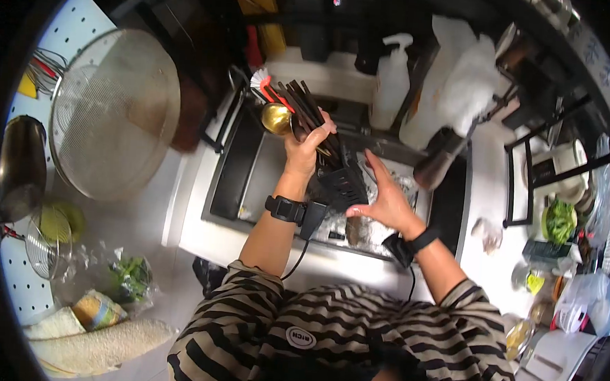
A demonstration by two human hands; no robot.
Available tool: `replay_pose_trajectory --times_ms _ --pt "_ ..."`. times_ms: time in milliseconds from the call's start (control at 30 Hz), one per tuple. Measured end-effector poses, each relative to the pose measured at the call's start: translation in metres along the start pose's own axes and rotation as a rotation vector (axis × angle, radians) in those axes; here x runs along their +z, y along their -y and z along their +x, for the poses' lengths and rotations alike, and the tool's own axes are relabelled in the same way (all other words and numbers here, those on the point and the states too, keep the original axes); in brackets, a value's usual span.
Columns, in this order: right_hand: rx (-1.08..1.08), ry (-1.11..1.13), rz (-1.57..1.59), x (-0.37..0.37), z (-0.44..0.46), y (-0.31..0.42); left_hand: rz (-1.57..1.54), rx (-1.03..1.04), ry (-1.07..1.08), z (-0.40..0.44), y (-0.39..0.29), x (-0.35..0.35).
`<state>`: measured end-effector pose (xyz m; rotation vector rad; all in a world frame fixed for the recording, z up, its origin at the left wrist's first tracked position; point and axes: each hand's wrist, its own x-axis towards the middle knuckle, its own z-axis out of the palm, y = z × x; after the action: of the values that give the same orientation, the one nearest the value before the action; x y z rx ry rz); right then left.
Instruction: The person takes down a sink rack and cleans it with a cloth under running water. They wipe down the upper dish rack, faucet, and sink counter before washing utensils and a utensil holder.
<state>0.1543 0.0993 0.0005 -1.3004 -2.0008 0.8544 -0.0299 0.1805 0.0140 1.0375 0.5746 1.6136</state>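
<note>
Over the sink, my left hand [311, 139] is closed round a bundle of dark chopsticks [297, 97]. With the bundle are a gold ladle [277, 119] and a red-handled brush [261, 82] with white bristles. Just below that hand is a black slotted holder [344, 187], tilted; whether the lower ends of the bundle are inside it is hidden. My right hand [387, 203] has thumb and fingers spread beside the holder, with nothing visible in its grasp. The sink [250, 181] beneath has whitish foam or wet residue on its right side.
A white pump bottle [390, 84] stands behind the sink. Large white containers [441, 87] are to its right. A big round strainer [116, 115] hangs at left. A black rack [519, 181] and leafy greens [560, 222] occupy the right counter.
</note>
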Motion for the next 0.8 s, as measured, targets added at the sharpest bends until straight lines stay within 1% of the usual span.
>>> replay_pose_trajectory --times_ms 67,100,133,200,233,267,300,333,400,500,600,633,733,767,800 --pt "0.020 0.116 0.091 0.001 -0.004 0.012 -0.044 -0.047 -0.002 -0.030 -0.009 0.008" --pt "-0.046 0.159 0.206 0.004 -0.008 0.011 -0.070 -0.058 -0.012 -0.042 -0.011 0.009" --pt "-0.044 0.176 0.230 0.008 -0.013 0.010 -0.097 -0.065 -0.022 -0.052 -0.013 0.009" --pt "-0.053 0.213 0.266 0.012 -0.021 0.009 -0.019 -0.032 -0.033 -0.063 -0.021 0.009" --pt "-0.052 0.220 0.185 0.013 -0.027 0.011 -0.008 -0.014 -0.035 -0.064 -0.026 0.008" --pt "-0.039 0.209 0.166 0.015 -0.036 0.006 0.004 0.003 -0.032 -0.062 -0.032 0.007" --pt "-0.026 0.195 0.145 0.017 -0.048 -0.004 0.000 0.070 -0.026 -0.054 -0.044 0.002" --pt "-0.016 0.179 0.120 0.019 -0.057 -0.014 -0.078 0.083 -0.079 -0.047 -0.056 0.000" --pt "0.006 0.130 0.154 0.023 -0.071 -0.022 -0.275 0.058 -0.101 -0.037 -0.070 -0.005" --pt "0.031 0.097 0.190 0.023 -0.082 -0.017 -0.298 0.025 -0.191 -0.039 -0.056 0.001" --pt "0.002 0.056 0.202 0.022 -0.093 -0.015 -0.553 -0.080 -0.242 -0.039 -0.047 -0.001" --pt "0.026 0.037 0.193 0.019 -0.099 -0.013 -0.617 -0.104 -0.240 -0.038 -0.045 -0.003" --pt "0.090 -0.047 0.253 0.012 -0.120 -0.016 -0.665 -0.167 -0.300 -0.034 -0.044 -0.010" --pt "0.111 -0.073 0.341 0.007 -0.127 -0.013 -0.677 -0.168 -0.313 -0.032 -0.042 -0.016" --pt "0.112 -0.111 0.292 0.002 -0.135 -0.014 -0.705 -0.164 -0.281 -0.031 -0.039 -0.025"
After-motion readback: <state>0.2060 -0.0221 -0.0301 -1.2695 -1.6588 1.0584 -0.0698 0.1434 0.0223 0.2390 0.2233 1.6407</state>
